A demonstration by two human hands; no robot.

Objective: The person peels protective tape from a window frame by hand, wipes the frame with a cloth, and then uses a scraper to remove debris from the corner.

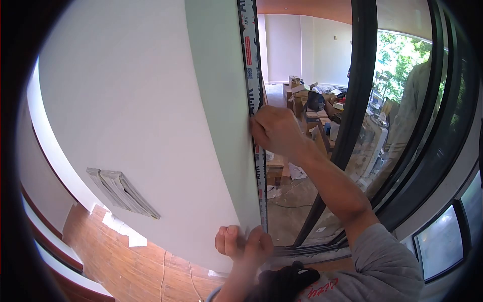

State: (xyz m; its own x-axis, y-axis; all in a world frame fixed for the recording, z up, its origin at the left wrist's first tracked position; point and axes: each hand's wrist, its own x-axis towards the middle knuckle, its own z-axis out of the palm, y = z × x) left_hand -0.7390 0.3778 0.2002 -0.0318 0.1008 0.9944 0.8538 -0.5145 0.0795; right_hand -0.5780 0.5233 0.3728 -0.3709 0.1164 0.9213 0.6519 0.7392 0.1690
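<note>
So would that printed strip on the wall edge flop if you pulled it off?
Probably floppy: the printed strip looks thin and flat against the frame. Likely light too. The right hand presses on it, the left hand grips the wall edge below.

Wall panel (151, 100): plain pale white-green, no pattern. Edge strip (250, 60) along its right edge: grey film w/ black print & red blocks. Door frame (363, 75): black. Floor (126, 261): reddish-brown wood-grain planks. Sleeve (387, 267): grey, red lettering. Far room: white walls, orange-brown ceiling (302, 7), brown cardboard boxes (299, 98). Green foliage outside.
</note>
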